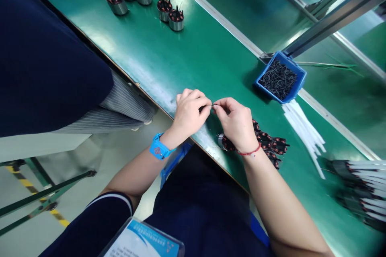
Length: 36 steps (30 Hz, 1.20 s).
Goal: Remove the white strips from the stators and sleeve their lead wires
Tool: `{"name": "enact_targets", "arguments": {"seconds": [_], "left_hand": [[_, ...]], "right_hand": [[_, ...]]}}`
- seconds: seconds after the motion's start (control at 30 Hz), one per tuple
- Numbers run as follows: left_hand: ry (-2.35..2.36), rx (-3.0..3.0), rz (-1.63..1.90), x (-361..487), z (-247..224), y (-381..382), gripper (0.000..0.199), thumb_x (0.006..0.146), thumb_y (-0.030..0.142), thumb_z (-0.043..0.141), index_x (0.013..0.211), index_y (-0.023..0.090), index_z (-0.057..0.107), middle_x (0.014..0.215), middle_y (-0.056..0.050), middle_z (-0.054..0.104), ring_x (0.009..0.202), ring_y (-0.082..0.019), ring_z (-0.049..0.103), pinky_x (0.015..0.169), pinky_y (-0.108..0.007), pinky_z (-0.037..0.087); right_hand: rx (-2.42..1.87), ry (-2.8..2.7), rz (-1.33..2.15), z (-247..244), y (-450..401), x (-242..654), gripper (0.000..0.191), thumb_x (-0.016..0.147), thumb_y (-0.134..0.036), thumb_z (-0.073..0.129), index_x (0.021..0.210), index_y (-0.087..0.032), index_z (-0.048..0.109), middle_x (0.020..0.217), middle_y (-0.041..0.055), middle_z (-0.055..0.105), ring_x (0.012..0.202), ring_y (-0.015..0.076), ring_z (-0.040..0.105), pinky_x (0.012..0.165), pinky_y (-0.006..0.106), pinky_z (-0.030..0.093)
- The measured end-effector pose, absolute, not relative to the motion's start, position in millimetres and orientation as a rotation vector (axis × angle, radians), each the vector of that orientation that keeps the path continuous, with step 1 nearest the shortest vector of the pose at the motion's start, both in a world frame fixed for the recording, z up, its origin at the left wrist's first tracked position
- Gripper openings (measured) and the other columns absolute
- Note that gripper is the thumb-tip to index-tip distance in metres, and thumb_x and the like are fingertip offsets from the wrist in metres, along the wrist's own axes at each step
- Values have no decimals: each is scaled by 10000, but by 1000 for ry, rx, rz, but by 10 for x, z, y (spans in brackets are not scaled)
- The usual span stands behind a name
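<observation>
My left hand (194,110) and my right hand (237,118) meet fingertip to fingertip over the bench, both closed in a pinch. A thin dark sliver shows between the fingertips; it is too small to name. Under my right hand a motor stator (222,141) lies on its side, its metal ring toward me and partly hidden by the hand. More stators (267,141) with copper windings and black sleeves lie grouped beside my right wrist. Beyond my right hand stands a blue bin (297,88) of short black tubes (277,80).
Several stators (117,6) stand upright at the far left of the green bench (193,56). White tubes (301,128) lie by the bin, and a dark bundle with white tubes (368,180) sits at right. A metal post (337,16) rises behind. Another person (51,60) is at left.
</observation>
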<state>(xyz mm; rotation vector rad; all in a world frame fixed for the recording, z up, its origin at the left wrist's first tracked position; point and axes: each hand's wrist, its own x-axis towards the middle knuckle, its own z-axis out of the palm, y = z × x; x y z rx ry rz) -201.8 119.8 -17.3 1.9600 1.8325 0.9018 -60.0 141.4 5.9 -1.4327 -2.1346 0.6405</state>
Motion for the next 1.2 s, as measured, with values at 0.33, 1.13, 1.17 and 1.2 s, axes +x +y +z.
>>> {"name": "enact_targets", "arguments": {"seconds": [0.33,1.13,1.17,1.2], "left_hand": [[1785,2024,885,-2095,-173,1079,265,878,288,516,1114,180,570,1162,-65,588,1068,-245,480,879,-391,359],[1535,1627,1013,-2178,-37,802,335,780,273,661,1092,204,561,998,-34,631,881,-177,590,752,-298,492],[1523,1621,1012,-2176,-8,789,326,783,267,655,1089,204,562,997,-34,633,882,-176,593,762,-300,494],[1514,1620,1012,-2174,15,775,324,784,265,652,1090,206,561,998,-35,633,888,-178,596,774,-304,495]], "right_hand": [[-1456,-2079,952,32,1493,-635,167,852,-254,521,976,-200,619,846,29,673,728,154,593,661,281,461],[-1005,-2494,328,56,1169,-354,356,939,-178,409,1244,-244,580,1143,71,661,967,188,616,829,317,488],[-1001,-2498,366,73,1169,-337,366,936,-176,408,1250,-258,578,1145,65,660,966,189,617,819,321,494],[-991,-2497,403,90,1172,-323,372,930,-172,412,1245,-267,583,1134,62,663,956,189,619,803,323,502]]}}
